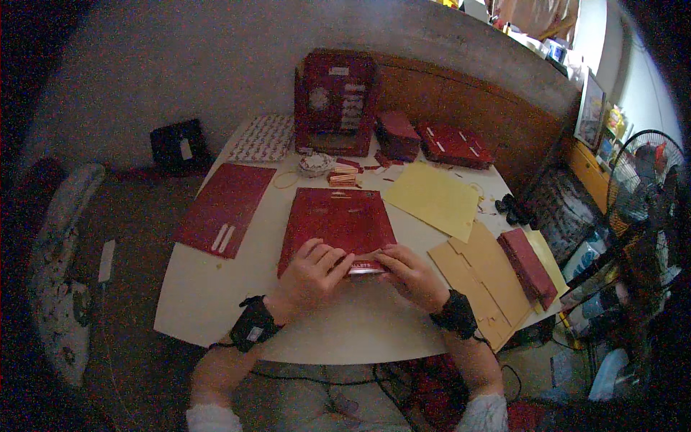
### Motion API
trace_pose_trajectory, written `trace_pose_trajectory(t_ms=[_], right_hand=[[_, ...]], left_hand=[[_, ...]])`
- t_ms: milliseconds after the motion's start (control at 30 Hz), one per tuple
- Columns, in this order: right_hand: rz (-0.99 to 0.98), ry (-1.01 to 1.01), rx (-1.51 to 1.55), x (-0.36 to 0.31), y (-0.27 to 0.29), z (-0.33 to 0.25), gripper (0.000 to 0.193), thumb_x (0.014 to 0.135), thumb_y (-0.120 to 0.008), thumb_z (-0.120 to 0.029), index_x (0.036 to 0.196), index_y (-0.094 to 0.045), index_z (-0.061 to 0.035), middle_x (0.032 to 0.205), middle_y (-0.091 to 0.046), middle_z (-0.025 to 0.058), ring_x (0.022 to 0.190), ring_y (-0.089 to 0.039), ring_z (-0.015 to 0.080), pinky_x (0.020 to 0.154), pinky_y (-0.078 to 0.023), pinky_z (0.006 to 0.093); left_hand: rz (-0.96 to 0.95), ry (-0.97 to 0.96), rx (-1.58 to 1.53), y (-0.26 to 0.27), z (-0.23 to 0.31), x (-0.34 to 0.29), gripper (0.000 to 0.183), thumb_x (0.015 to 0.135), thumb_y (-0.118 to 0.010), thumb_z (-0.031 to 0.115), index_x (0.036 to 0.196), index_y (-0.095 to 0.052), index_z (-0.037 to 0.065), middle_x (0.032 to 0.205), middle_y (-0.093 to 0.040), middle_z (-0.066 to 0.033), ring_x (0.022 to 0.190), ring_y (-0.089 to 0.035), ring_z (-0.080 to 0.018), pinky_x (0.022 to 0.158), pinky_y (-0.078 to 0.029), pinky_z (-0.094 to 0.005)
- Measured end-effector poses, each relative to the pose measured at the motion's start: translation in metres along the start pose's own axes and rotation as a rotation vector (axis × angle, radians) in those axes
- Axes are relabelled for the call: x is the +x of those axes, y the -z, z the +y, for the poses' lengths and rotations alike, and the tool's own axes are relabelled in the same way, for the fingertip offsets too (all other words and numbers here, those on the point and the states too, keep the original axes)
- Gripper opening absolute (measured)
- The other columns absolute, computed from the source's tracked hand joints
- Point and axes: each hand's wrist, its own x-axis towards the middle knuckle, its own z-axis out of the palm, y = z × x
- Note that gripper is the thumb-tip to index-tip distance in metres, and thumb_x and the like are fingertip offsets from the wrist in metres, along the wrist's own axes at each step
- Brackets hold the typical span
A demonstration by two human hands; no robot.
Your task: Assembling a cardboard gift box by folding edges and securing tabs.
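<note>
While both hands pressed on the near edge of the flat dark-red cardboard sheet [337, 219] in the middle of the white table [216, 302], the step looked like folding or flattening that edge. The left hand [311, 268] lay half curled on the sheet, and the right hand [409, 271] pinched its small lighter strip; no hand was released. The next move probably called for even pressure along the fold. Left of this sheet lay another red sheet [223, 205], right of it a yellow paper sheet [432, 198], and behind it stood a red box [335, 101]. Far right of it stood a fan [644, 187].
</note>
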Motion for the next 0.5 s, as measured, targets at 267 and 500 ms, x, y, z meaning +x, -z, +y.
trace_pose_trajectory(t_ms=[267, 500], right_hand=[[0.042, 0.112, -0.19, 0.006, 0.0051, -0.0053, 0.036, 0.075, -0.065, -0.005, 0.11, -0.055, 0.0001, 0.1, -0.06, 0.0143, 0.096, -0.059, 0.031, 0.084, -0.05, 0.0378], [0.082, 0.088, -0.116, 0.0058, 0.006, -0.0092, 0.035, 0.072, -0.067, -0.002, 0.105, -0.057, -0.0018, 0.098, -0.061, 0.0132, 0.098, -0.058, 0.0297, 0.083, -0.049, 0.0383]], left_hand=[[0.031, -0.049, 0.025, 0.0002, -0.0065, -0.0023, 0.029, 0.068, -0.057, 0.011, 0.095, -0.062, 0.001, 0.085, -0.056, -0.0059, 0.079, -0.054, -0.0202, 0.071, -0.048, -0.033], [0.089, -0.053, -0.037, -0.0061, -0.0068, -0.0052, 0.03, 0.068, -0.058, 0.01, 0.096, -0.062, 0.003, 0.085, -0.055, -0.0057, 0.079, -0.054, -0.0204, 0.071, -0.047, -0.0346]])
